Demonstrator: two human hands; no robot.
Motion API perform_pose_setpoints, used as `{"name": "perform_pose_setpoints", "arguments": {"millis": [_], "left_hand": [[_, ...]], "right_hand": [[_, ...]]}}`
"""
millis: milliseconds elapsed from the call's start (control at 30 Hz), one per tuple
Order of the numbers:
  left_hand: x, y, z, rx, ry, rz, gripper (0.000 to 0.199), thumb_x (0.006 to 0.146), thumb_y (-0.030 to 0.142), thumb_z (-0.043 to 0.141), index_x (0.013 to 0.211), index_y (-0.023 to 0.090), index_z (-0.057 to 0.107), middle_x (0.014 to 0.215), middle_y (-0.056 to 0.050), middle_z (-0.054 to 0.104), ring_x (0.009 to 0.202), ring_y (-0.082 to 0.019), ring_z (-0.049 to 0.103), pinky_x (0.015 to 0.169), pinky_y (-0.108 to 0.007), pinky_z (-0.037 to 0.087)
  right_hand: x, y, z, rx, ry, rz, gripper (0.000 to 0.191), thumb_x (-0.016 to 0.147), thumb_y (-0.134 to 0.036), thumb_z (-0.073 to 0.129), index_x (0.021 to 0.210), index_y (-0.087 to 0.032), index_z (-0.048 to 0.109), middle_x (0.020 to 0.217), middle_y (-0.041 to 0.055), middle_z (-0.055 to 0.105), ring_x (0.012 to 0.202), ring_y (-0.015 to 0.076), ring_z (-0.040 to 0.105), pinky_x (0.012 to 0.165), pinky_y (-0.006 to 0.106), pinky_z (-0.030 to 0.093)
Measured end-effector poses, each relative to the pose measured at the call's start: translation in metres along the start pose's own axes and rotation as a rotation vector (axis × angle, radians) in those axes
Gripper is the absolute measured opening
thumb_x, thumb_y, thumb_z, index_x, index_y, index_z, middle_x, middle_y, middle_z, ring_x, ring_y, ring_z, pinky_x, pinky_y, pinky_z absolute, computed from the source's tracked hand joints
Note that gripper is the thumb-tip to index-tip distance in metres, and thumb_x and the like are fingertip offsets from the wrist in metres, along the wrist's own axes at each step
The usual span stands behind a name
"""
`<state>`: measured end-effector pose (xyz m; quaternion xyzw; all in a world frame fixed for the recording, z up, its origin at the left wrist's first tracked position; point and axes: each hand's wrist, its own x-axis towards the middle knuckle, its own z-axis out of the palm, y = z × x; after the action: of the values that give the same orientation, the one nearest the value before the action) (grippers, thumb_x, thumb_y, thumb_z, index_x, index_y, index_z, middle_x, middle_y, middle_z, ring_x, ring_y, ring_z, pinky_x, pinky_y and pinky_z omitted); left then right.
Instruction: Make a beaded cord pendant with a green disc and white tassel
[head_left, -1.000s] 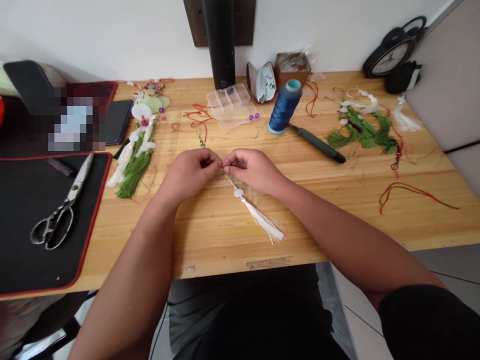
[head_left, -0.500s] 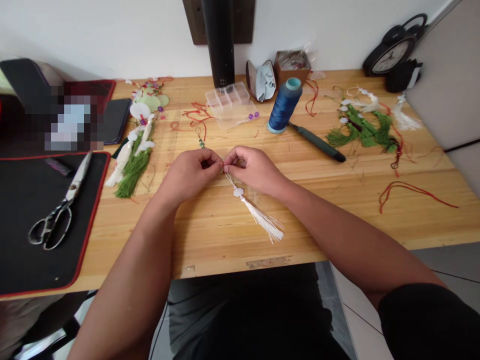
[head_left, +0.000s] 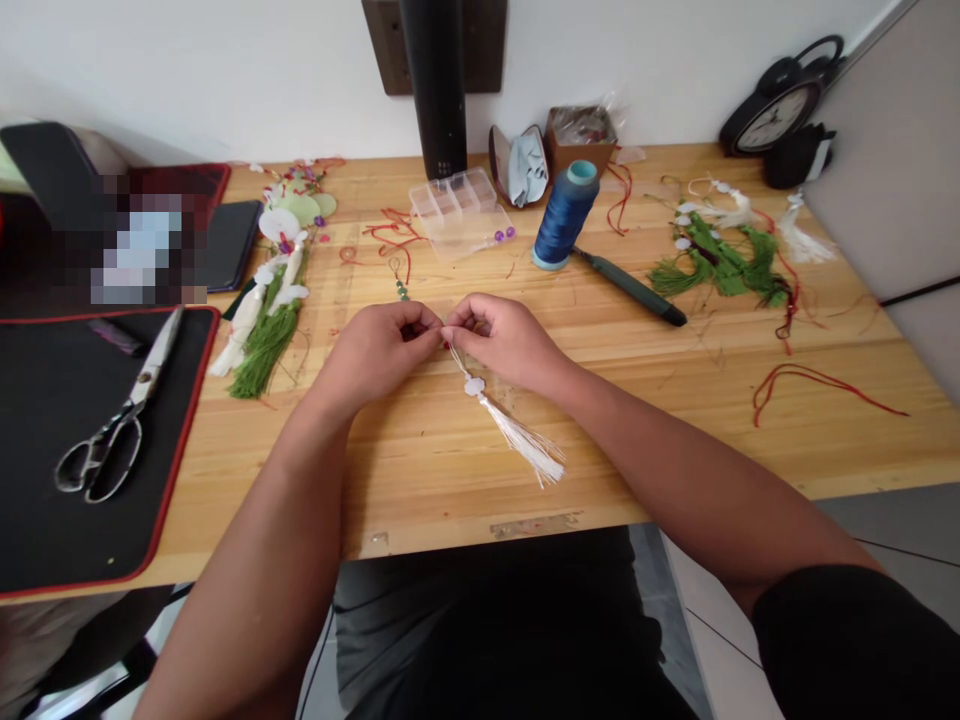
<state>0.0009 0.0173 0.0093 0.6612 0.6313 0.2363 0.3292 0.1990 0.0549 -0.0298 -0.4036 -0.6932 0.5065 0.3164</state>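
"Pinching at its fingertips, the left hand (head_left: 390,345) met the right hand (head_left: 504,338) over the table (head_left: 420,450). Where was the white tassel (head_left: 523,437)?"

"On the table, nearer its front edge than the hands. Its doubled cord (head_left: 459,362) ran through a pale ornament (head_left: 474,386) up to the fingertips."

"State of grip?"

"Right thumb and forefinger pinched the doubled cord's upper end (a red piece (head_left: 447,346) showed just beneath). Left thumb and forefinger were closed together; their contents could not be determined."

"Adjacent items?"

"Green beads (head_left: 402,289) lay near the left hand. Beyond the right hand, a blue thread spool (head_left: 564,218) stood upright beside a dark-handled tool (head_left: 636,289). Scissors (head_left: 142,382) rested on a black mat (head_left: 37,400)."
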Motion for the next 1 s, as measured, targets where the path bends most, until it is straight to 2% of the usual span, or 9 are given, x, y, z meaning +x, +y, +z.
{"name": "perform_pose_setpoints", "arguments": {"millis": [367,533,667,1000], "left_hand": [[0.0012,-0.0033,0.0007,0.023,0.01,0.01,0.031,0.09,0.047,0.067,0.086,0.02,0.08,0.077,-0.003,0.076,0.072,-0.018,0.061,0.068,-0.03,0.045],[0.0012,-0.0038,0.0004,0.028,0.028,-0.004,0.029,0.088,0.046,0.068,0.086,0.021,0.081,0.076,-0.002,0.075,0.07,-0.018,0.06,0.069,-0.03,0.047],[0.0005,-0.0029,0.0005,0.032,0.026,-0.008,0.03,0.087,0.046,0.067,0.087,0.02,0.081,0.076,-0.002,0.075,0.069,-0.018,0.059,0.068,-0.03,0.045],[-0.0012,-0.0009,0.0006,0.006,0.006,0.018,0.029,0.089,0.047,0.068,0.085,0.02,0.078,0.077,-0.002,0.074,0.071,-0.018,0.06,0.068,-0.03,0.045]], "right_hand": [[0.0005,-0.0007,-0.0014,0.058,-0.019,0.065,0.015,0.102,-0.034,0.073,0.091,-0.023,0.072,0.088,0.0008,0.078,0.079,0.0176,0.068,0.07,0.03,0.054],[0.002,0.0029,-0.0008,0.076,-0.023,0.04,0.006,0.097,-0.025,0.076,0.093,-0.023,0.072,0.092,0.001,0.079,0.083,0.0174,0.071,0.076,0.031,0.057],[0.0028,0.003,0.0001,0.066,-0.015,0.02,0.007,0.093,-0.019,0.076,0.092,-0.023,0.07,0.093,0.0013,0.079,0.087,0.0176,0.072,0.082,0.032,0.059],[0.001,-0.0004,0.0007,0.051,0.005,0.019,0.008,0.094,-0.02,0.078,0.093,-0.022,0.07,0.095,0.0012,0.079,0.084,0.0168,0.071,0.08,0.032,0.057]]}}
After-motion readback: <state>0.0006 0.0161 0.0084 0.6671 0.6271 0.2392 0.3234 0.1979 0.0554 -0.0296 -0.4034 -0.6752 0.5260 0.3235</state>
